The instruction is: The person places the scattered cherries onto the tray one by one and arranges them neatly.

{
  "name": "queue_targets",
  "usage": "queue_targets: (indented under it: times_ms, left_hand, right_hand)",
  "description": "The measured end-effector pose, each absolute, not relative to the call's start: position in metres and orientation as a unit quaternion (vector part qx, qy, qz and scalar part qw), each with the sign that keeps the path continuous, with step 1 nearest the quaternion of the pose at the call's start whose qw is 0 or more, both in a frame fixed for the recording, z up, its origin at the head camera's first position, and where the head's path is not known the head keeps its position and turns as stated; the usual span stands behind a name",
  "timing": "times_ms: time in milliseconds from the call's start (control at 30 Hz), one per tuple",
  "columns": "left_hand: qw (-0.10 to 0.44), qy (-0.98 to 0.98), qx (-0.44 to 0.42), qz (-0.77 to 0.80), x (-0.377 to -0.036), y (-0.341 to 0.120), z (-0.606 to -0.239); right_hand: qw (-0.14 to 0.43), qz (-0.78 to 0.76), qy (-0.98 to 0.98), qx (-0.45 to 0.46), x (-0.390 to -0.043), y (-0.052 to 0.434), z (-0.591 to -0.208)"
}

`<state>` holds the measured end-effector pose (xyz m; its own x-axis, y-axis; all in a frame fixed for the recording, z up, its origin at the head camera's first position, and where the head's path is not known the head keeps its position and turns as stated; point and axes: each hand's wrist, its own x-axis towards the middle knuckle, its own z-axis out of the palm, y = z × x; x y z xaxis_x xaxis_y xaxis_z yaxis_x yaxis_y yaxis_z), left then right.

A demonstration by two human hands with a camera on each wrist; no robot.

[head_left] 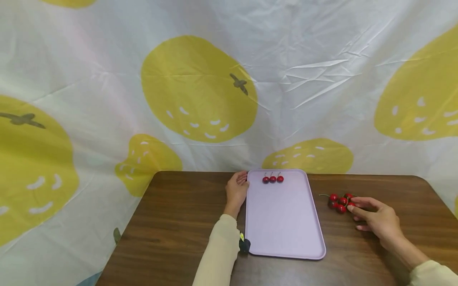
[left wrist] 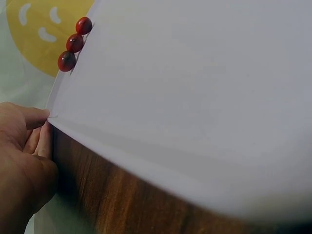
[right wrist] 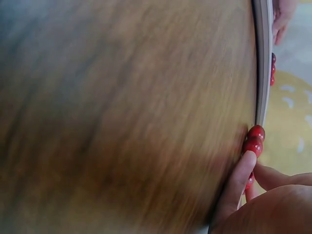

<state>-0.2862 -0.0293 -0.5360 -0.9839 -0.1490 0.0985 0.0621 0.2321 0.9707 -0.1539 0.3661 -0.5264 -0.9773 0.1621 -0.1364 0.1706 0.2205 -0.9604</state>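
1. The right hand (head_left: 379,218) rests on the brown desk (head_left: 171,222), to the right of the tray. Its fingertips touch a small pile of red cherries (head_left: 340,201). The fingers are stretched out and a bit bent. I cannot tell if they are pinching a cherry yet.
2. The pile lies on the desk, near the right side of the light purple tray (head_left: 282,222) but not on it.
3. The left hand (head_left: 237,190) is at the far left corner of the tray. Its fingers are curled loosely against the rim. It seems to be keeping the tray from sliding.
4. Three cherries (head_left: 272,179) sit in a neat row at the far end of the tray. Their thin stalks point away from the person.
5. It looks like the job now is to pick one cherry out of the pile.
6. To do it well, I think the hand should pinch just one cherry, softly, by its round part or its stalk.
7. The stalks in the pile may be tangled, so a slow lift would help keep the others from rolling away.
8. The left hand should hold the tray steady the whole time.
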Motion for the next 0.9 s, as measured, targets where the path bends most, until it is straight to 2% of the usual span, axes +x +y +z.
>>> queue_targets:
  times_ms: [467, 700, 900]
  left_hand:
    - [0.083, -0.776, 0.029, -0.625, -0.287, -0.029, -0.536]
    - [0.082, -0.775, 0.031, -0.625, -0.285, -0.029, -0.536]
    - [0.082, -0.778, 0.032, -0.623, -0.287, -0.029, -0.537]
  right_hand:
    - [-0.006, -0.591, 0.795, 0.134, -0.154, 0.362, -0.527]
    - [-0.003, -0.677, 0.727, 0.116, -0.144, 0.365, -0.524]
    - [-0.026, -0.735, 0.672, 0.089, -0.138, 0.361, -0.512]
